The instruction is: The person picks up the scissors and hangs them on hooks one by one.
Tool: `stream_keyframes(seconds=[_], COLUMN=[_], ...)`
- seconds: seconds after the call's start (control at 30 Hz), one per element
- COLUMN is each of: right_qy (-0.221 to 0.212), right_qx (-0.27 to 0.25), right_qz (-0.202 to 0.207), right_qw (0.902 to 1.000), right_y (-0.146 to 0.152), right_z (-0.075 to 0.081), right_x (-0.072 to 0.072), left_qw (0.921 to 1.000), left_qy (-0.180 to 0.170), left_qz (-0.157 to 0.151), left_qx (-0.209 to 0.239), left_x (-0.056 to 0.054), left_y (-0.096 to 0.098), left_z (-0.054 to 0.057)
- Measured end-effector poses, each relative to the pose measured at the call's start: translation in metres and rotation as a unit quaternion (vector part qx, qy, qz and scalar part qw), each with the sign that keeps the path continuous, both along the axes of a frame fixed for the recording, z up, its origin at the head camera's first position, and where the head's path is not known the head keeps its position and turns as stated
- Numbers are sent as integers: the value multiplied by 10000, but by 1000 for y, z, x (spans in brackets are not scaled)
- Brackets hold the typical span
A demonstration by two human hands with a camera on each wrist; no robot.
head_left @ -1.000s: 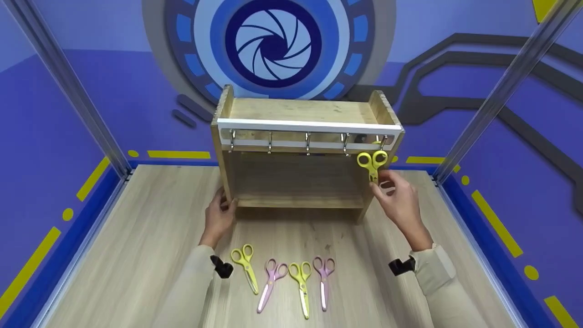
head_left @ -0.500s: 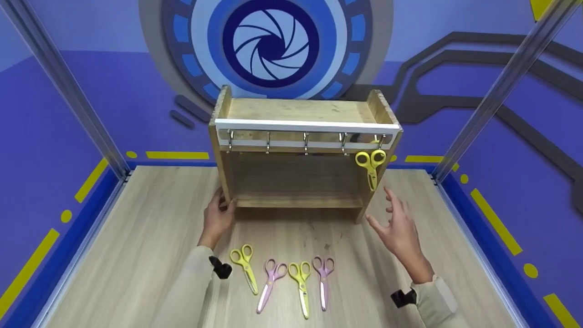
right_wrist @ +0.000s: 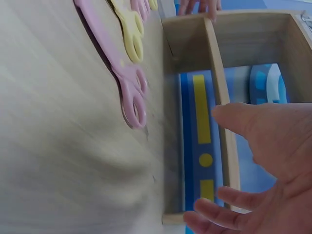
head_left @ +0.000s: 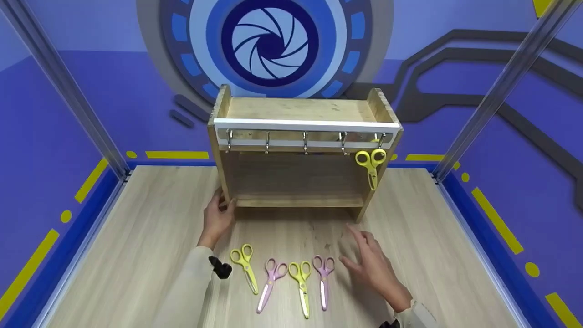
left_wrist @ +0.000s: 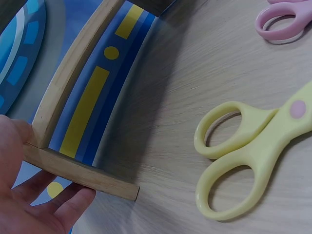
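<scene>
A wooden rack stands on the table, with a hook rail along its upper front. Yellow scissors hang by a handle from the rightmost hook. My left hand grips the lower left side panel, thumb on the front and fingers round behind. My right hand hovers over the table, fingers spread and holding nothing, just right of pink scissors. To their left lie yellow scissors, more pink scissors and leftmost yellow scissors, all with handles toward the rack.
Several other metal hooks on the rail carry nothing. Blue printed panels close off the back and sides, with metal posts at the rear corners. The wooden table extends on both sides of the rack.
My right hand has let go of the hanging yellow scissors, moved down and left towards the right pink scissors. My left hand has stayed on the rack.
</scene>
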State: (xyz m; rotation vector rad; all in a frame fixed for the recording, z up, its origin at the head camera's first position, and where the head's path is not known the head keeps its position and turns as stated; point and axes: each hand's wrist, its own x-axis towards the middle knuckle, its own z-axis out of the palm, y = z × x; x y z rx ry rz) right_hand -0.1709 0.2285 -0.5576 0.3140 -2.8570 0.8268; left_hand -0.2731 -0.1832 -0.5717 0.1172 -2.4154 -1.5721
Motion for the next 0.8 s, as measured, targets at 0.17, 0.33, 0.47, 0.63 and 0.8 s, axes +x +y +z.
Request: stream_keyframes(seconds=[0.17,0.33,0.47,0.63,0.8], right_qy=[-266,-542,-786,-881,-1114], right_qx=[268,379,428,555,730], right_qz=[391,875,1067,1238,1176], right_qw=[9985,9940,9903,9868,9841], right_y=[-6,-12,-21,-31,-41], right_z=[-2,-4,-7,-12,-17], right_x=[7,15,21,26,29], left_qw=[10000,10000,10000,9999,9998], left_qy=[-9,-58,-80,-123,-167], left_qz=[-18,-2,2,8,30], left_qx=[28,36,17,41,48], left_x=[0,0,1,1,0], left_y=[0,1,1,0,1], left_z=[0,0,0,1,2])
